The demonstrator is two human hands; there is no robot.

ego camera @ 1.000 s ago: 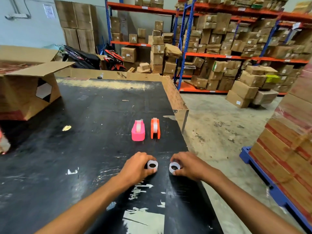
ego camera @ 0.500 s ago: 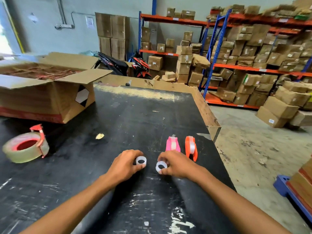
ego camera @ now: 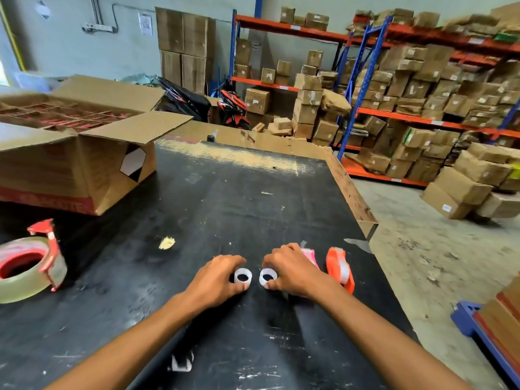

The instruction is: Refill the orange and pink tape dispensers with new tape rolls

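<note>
Two small white tape rolls rest side by side on the black table. My left hand grips the left tape roll with its fingers. My right hand grips the right tape roll. The pink tape dispenser stands right behind my right hand, mostly hidden by it. The orange tape dispenser stands just to its right, with a white roll visible in it.
A large packing tape roll with a red cutter lies at the left. An open cardboard box sits at the back left. The table's right edge drops to the floor. A blue pallet with boxes stands at the right.
My hands, each holding its tape roll, now sit beside the dispensers instead of in front of them. The view has swung left, bringing the packing tape and open box further in.
</note>
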